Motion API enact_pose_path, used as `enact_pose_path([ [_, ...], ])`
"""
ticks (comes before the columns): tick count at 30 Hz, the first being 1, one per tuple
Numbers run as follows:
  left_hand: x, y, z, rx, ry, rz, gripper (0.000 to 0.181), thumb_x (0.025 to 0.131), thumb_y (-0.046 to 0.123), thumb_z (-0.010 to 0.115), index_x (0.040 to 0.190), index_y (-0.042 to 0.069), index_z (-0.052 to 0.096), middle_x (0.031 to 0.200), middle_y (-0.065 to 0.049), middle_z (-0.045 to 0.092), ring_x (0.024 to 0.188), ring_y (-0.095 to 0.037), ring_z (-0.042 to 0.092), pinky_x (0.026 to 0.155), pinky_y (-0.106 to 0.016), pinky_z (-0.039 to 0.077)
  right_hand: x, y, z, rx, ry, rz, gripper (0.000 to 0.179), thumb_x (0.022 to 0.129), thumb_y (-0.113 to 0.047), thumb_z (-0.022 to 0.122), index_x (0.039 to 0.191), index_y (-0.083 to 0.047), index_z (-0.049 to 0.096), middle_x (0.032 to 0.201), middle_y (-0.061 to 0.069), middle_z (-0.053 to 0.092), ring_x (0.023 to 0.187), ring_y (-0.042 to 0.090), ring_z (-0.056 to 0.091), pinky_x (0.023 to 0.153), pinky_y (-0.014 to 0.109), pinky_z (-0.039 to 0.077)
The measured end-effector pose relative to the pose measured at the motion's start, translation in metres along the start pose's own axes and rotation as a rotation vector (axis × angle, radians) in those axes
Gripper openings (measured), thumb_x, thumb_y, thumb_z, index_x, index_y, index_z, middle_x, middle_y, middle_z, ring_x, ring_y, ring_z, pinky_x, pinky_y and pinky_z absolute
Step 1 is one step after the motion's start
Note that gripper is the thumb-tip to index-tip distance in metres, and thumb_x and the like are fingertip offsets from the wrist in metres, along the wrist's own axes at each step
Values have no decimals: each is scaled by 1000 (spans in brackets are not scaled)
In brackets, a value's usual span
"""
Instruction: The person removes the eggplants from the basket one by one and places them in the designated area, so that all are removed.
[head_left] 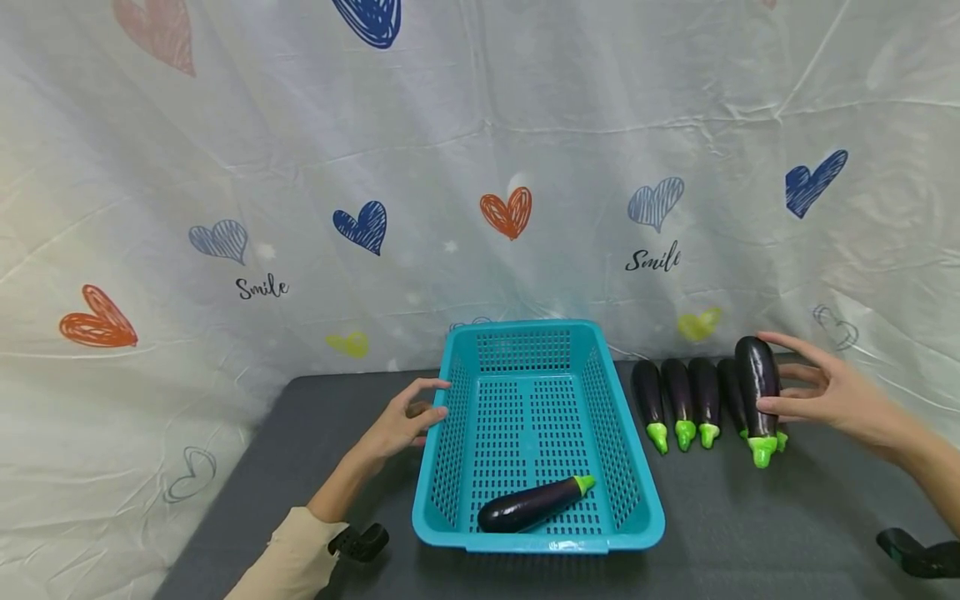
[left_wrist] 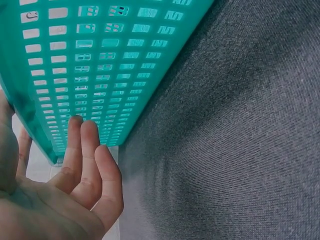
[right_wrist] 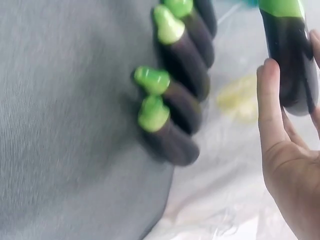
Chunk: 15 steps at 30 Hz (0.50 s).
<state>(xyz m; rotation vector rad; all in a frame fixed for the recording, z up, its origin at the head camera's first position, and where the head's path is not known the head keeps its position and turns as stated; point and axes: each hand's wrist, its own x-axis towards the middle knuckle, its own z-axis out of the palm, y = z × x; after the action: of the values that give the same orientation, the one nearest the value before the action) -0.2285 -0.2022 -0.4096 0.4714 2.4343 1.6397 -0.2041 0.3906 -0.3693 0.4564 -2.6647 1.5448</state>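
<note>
My right hand [head_left: 840, 396] holds a dark purple eggplant [head_left: 756, 379] with a green stem end between thumb and fingers, raised above the table at the right. Beside and below it lies a row of several eggplants [head_left: 677, 396], also seen in the right wrist view. A turquoise perforated basket [head_left: 649, 508] stands in the middle. One eggplant [head_left: 528, 507] lies aslant in its near end, stem to the right. At the basket's left side, my left hand [head_left: 403, 421] holds the rim, with thumb and index finger at the top and other fingers [left_wrist: 90, 145] against the outer wall.
The dark grey table [head_left: 330, 467] ends at the back against a pale curtain [head_left: 420, 150] printed with hearts. The basket's far end is close to that curtain. Black straps [head_left: 358, 543] sit at both wrists.
</note>
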Motion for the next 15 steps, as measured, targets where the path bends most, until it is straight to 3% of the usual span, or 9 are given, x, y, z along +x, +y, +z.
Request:
enact_pose_path([
  [3, 0, 0, 0, -15, 0, 1, 51, 104, 28, 64, 151, 19, 45, 132, -21, 59, 120, -37, 57, 91, -57, 51, 0, 10, -8, -51, -6, 15, 91, 95, -6, 74, 164, -32, 20, 156, 25, 18, 106, -11, 49, 73, 41, 60],
  [5, 0, 0, 0, -16, -1, 2, 51, 104, 28, 64, 151, 19, 45, 131, -21, 59, 120, -37, 57, 91, -57, 51, 0, 17, -13, -79, -10, 30, 92, 95, -8, 74, 164, -33, 19, 159, 24, 15, 110, -6, 46, 74, 42, 60],
  [8, 0, -1, 0, -10, -3, 0, 51, 104, 29, 64, 151, 20, 45, 132, -21, 59, 120, -37, 57, 91, -57, 51, 0, 26, -20, -103, -22, 67, 93, 96, -13, 74, 164, -35, 15, 162, 27, 9, 123, 21, 44, 75, 43, 59],
  [11, 0, -1, -1, -1, 1, -3, 50, 104, 30, 64, 150, 20, 46, 132, -20, 59, 120, -37, 57, 91, -56, 52, 1, 34, -26, -118, -24, 100, 94, 96, -16, 74, 164, -37, 12, 162, 30, 3, 130, 50, 32, 75, 44, 59],
  [15, 1, -1, 0, -11, 2, -3, 51, 103, 30, 65, 150, 20, 47, 132, -20, 59, 120, -37, 58, 90, -57, 52, 2, 44, -35, -116, 8, 133, 97, 96, -17, 76, 164, -40, 10, 164, 27, -10, 131, 65, 21, 72, 42, 60],
])
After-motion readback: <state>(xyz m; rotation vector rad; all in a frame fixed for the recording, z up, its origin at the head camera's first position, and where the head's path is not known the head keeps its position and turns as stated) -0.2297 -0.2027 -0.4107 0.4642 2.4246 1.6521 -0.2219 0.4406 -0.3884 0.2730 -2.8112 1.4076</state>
